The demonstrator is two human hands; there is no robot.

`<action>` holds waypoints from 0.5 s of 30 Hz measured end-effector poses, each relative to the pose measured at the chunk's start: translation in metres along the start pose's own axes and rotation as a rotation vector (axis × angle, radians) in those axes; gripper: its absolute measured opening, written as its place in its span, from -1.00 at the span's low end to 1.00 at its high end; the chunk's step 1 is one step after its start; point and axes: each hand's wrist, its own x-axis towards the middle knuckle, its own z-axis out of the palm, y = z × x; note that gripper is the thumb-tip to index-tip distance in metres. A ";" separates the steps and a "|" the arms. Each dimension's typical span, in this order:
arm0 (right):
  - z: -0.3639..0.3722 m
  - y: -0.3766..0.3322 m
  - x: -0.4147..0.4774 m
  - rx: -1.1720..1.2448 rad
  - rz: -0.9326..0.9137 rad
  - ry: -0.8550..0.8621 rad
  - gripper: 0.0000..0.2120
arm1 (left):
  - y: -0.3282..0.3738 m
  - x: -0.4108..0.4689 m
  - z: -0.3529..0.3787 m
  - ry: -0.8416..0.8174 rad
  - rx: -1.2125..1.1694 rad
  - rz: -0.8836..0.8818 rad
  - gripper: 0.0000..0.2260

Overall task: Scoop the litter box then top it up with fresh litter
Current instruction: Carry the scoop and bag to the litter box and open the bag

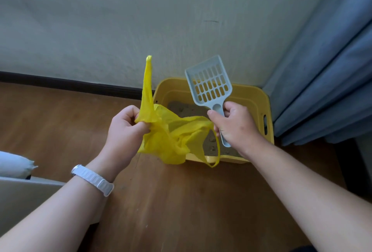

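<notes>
A yellow litter box (255,96) with sandy litter (187,110) sits on the floor against the wall. My left hand (125,131) grips one side of a thin yellow plastic bag (171,141), one handle sticking straight up. My right hand (235,125) holds the handle of a grey slotted litter scoop (209,84), head up and empty, over the box. The right hand's fingers also pinch the bag's other edge, so the bag hangs stretched between both hands above the box's front left corner.
Wooden floor (161,201) spreads in front of the box. A pale wall with a dark skirting board (70,85) runs behind. Blue curtains (326,90) hang at the right beside the box. A grey cushion and furniture edge (18,173) lie at the left.
</notes>
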 end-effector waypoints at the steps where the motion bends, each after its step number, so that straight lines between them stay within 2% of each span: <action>1: 0.001 -0.001 -0.001 -0.025 -0.012 -0.013 -0.85 | 0.000 0.000 0.000 -0.024 -0.047 -0.012 -0.75; 5: 0.008 -0.002 -0.006 -0.102 -0.028 -0.124 -0.81 | 0.005 -0.006 0.008 -0.097 -0.186 -0.053 -0.69; 9: 0.010 -0.002 -0.009 -0.100 -0.087 -0.227 -0.91 | 0.011 -0.011 0.015 -0.078 -0.251 -0.117 -0.73; 11: 0.014 -0.003 -0.012 -0.112 -0.099 -0.301 -0.87 | 0.014 -0.010 0.017 -0.074 -0.314 -0.164 -0.74; 15: 0.023 0.001 -0.013 -0.344 -0.090 -0.296 -0.81 | 0.015 -0.011 0.021 -0.090 -0.421 -0.227 -0.80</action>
